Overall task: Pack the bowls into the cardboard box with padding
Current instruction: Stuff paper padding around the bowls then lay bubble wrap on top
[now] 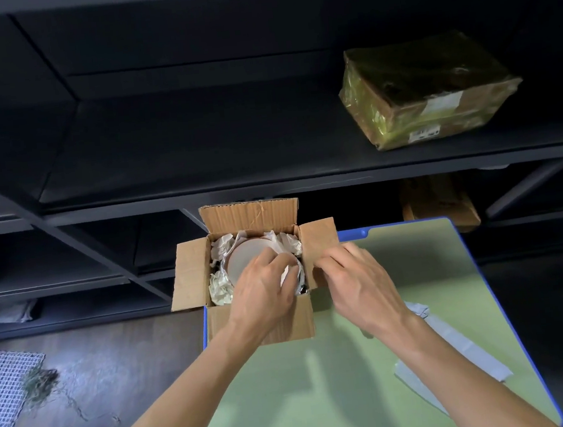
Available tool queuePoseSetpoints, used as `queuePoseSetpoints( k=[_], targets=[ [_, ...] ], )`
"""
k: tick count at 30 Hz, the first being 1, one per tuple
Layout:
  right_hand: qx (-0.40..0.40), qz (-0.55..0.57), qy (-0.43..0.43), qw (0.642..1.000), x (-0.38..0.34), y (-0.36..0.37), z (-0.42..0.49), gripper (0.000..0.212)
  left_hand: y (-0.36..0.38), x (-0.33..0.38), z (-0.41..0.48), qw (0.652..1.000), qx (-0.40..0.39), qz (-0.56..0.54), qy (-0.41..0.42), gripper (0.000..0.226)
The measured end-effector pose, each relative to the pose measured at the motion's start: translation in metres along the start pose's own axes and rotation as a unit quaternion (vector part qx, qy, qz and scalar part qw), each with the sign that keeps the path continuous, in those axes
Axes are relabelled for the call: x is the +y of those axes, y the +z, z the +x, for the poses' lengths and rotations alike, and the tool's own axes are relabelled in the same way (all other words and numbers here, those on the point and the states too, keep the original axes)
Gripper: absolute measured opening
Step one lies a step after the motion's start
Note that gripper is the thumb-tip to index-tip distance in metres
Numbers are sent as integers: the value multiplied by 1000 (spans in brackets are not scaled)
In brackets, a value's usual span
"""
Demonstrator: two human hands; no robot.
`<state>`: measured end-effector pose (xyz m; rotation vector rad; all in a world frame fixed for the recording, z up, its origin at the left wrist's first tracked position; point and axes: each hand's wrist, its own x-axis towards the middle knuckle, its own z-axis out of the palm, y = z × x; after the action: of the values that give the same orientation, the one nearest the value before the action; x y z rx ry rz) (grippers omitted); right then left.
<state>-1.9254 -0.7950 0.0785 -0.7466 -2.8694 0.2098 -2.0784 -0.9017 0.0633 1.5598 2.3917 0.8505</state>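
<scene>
- Your box (259, 322) sits at the table's (342, 396) far left corner; its left flap (189, 273) overhangs the blue edge (205, 327), its far flap (249, 214) stands upright against the shelf (198, 145), and its right flap (320, 240) leans out over the table.
- The bowl (243, 255) lies inside the box, pale round face up, near the middle; crumpled paper (220, 248) fills the far corners and the left side, so little free room is left around the bowl.
- Your left hand (263, 284) reaches down into the box, fingers curled over the bowl's near right rim and the white wrap there; you have it in a narrow grip, though whether it pinches the wrap or the bowl itself cannot be told.
- Your right hand (355, 275) hovers just beside the right flap, fingertips together near the flap's inner edge; whether it holds anything cannot be told.
- The green table is bare in front of you and to the right, except for a flat grey-white strip (458, 347) lying diagonally near the right edge.
- Beyond stands dark shelving; a wrapped parcel (426, 92) rests on the right of the upper shelf; a second parcel (441, 205) sits below it.
- On the dark floor at left lies a white mesh mat (4, 388) with loose fibres (41, 381) on its corner.
</scene>
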Motion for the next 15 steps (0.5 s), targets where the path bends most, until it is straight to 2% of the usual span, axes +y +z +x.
queuePoseSetpoints(
  k=[3,7,11,15],
  targets=[
    [4,9,16,1000,10,1,-7,17,2,13,-10,1000,0,-6,11,15],
    [-3,29,25,999,25,1,-20,20,7,39,-12,999,-3,-34,36,13],
    [-21,33,30,999,44,3,-39,19,25,64,-26,995,-34,-44,80,14],
    [-75,37,41,996,63,13,-54,13,50,70,-42,992,-98,-4,79,19]
  ],
)
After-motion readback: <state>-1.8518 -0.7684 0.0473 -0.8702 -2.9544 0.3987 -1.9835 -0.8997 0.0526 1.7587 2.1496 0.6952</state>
